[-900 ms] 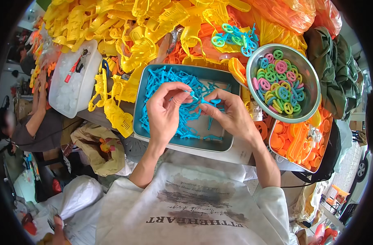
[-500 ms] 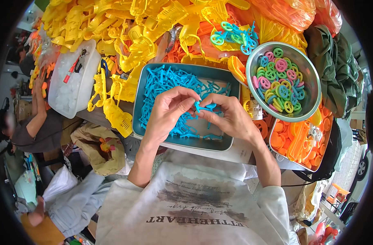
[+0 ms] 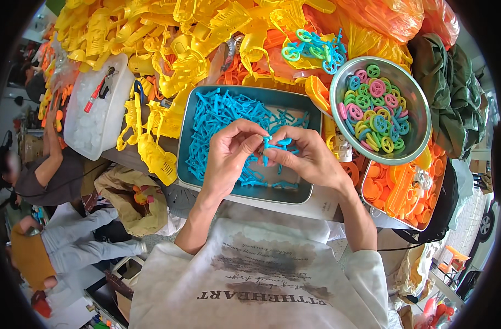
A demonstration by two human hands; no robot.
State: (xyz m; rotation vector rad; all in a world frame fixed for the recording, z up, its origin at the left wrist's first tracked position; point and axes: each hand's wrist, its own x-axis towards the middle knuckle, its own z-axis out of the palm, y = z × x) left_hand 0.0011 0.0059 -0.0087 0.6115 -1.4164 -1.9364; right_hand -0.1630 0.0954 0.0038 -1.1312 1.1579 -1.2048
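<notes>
A small blue plastic toy bicycle frame (image 3: 267,147) is pinched between my two hands above a metal tray (image 3: 291,194). My left hand (image 3: 232,155) is closed, thumb and forefinger at the part's left side. From the other side my right hand (image 3: 308,155) grips it between thumb and fingers; the fingertips partly cover it. Loose blue plastic parts (image 3: 215,118) of similar kind are heaped in the tray, mostly on its left. Beyond the tray lie several blue toy bicycles (image 3: 316,50) with coloured wheels.
A steel bowl (image 3: 420,134) of small coloured wheels stands right of the tray, above a container of orange parts (image 3: 404,189). Yellow plastic parts (image 3: 195,33) pile up behind. At left are a white tub (image 3: 110,129), a paper bag (image 3: 121,189) and other people.
The blue frame has turned more upright between my fingers, while both hands stay nearly in place. At the lower left, a person in the background has shifted position.
</notes>
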